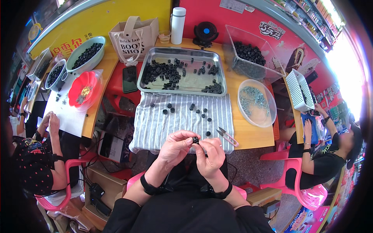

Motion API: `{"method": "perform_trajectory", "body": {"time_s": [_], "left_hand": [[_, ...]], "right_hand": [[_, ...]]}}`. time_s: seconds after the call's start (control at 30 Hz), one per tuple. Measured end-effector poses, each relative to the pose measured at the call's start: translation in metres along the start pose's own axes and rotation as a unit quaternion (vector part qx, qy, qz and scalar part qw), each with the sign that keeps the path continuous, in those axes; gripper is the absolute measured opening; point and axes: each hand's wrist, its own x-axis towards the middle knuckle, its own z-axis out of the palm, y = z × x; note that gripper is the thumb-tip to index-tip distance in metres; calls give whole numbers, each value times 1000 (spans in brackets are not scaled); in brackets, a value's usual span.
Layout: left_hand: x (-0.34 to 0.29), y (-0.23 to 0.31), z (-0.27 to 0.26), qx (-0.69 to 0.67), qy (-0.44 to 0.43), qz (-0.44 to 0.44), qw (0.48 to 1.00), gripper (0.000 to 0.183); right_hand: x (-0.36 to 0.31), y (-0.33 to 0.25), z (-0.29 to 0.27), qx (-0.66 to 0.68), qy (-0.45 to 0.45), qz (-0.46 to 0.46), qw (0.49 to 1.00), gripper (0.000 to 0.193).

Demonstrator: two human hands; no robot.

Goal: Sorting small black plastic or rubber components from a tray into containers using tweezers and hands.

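A small black knob-like part (196, 140) sits between the fingertips of both my hands, just off the table's front edge. My left hand (176, 147) pinches it from one side. My right hand (210, 154) closes on its other side; whether it also holds something thin I cannot make out. Right of my hands, thread snips (227, 137) with pinkish handles lie on a grey striped cloth (155, 132). Several loose black parts (169, 105) are scattered over the cloth. Behind it, a metal tray (182, 91) holds many more of them in heaps.
A round clear tub (272, 112) of thin metal pieces and a clear bin (268, 73) of black parts stand to the right. Behind the tray are a canvas bag (120, 39), a white bottle (178, 27) and a small fan (206, 33). Co-workers sit at tables on both sides.
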Motion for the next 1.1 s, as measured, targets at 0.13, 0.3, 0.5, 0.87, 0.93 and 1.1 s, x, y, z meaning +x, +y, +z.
{"method": "perform_trajectory", "body": {"time_s": [0.13, 0.3, 0.5, 0.87, 0.93, 1.1], "left_hand": [[0, 0, 1, -3, -1, -4, 1000, 16], [0, -1, 1, -4, 1, -2, 1000, 15], [0, -3, 1, -8, -1, 1, 1000, 15], [-2, -4, 2, 13, -5, 13, 1000, 15], [-2, -5, 2, 21, -9, 25, 999, 15], [-2, -6, 3, 6, -27, 27, 999, 14]], "right_hand": [[-2, 2, 1, -5, 3, -9, 1000, 23], [-1, 4, 0, -18, 1, -29, 999, 22], [-2, 5, 1, -19, 4, -42, 999, 22], [-4, 7, 4, -18, -1, -67, 998, 21], [-5, 7, 5, -28, -2, -74, 997, 20], [-6, 7, 5, -24, 5, -70, 997, 20]]}}
